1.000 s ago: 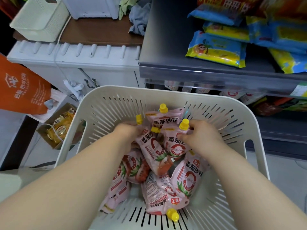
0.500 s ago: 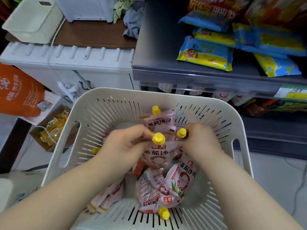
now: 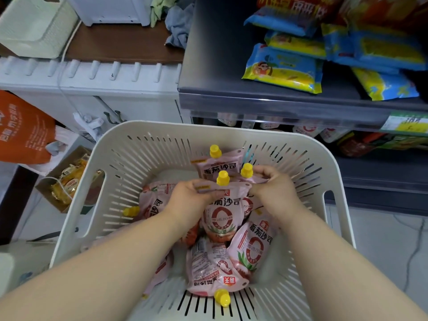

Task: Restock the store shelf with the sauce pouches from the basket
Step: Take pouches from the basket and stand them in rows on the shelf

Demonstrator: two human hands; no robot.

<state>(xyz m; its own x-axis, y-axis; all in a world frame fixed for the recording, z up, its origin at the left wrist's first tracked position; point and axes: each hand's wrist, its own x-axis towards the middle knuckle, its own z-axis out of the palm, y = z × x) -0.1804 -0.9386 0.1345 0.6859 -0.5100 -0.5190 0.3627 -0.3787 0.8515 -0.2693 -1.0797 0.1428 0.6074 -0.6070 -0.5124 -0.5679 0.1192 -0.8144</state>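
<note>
The left hand's (image 3: 192,200) thumb and fingers pinch the top seam of the front pouch (image 3: 222,218), just left of its yellow cap (image 3: 222,177). This pouch stands upright near the middle of the basket (image 3: 208,128), its long axis vertical and its cap up. The right hand's (image 3: 273,191) fingers curl over the top edge of a second pouch (image 3: 257,179), right behind the first and also cap-up.

A third pouch (image 3: 220,166) leans on the basket's far wall, its cap pointing up. Another (image 3: 215,269) lies flat with its cap toward the near wall, one (image 3: 252,249) leans toward the right wall, and one (image 3: 150,205) has its cap pointing at the left wall.

Beyond the basket's far rim, the grey shelf (image 3: 254,98) carries blue-and-yellow snack bags (image 3: 282,68).
</note>
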